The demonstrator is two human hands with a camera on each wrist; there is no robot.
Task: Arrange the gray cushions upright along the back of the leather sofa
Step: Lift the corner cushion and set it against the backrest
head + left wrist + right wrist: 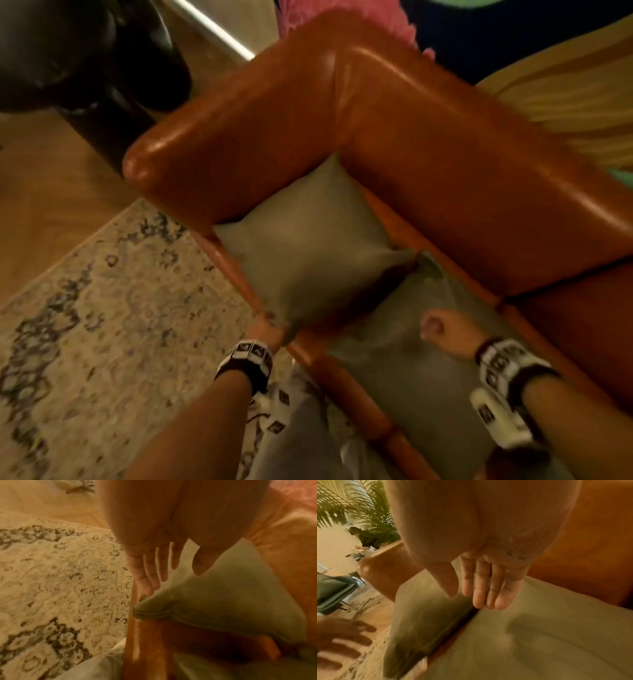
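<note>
One gray cushion (308,240) (231,595) (423,615) sits tilted in the corner of the orange-brown leather sofa (428,154), against the armrest (222,147). A second gray cushion (411,370) (539,642) lies flat on the seat beside it. My left hand (270,329) (171,577) is at the first cushion's near corner, with straight fingers and holding nothing. My right hand (438,330) (471,599) hovers over the flat cushion, its straight fingers pointing at the gap between the two cushions.
A patterned rug (102,325) lies on the wooden floor left of the sofa. A dark seat (85,51) stands beyond the armrest. Something pink and fluffy (342,20) shows behind the sofa back. A palm plant (351,507) and a gray chair (334,591) are further off.
</note>
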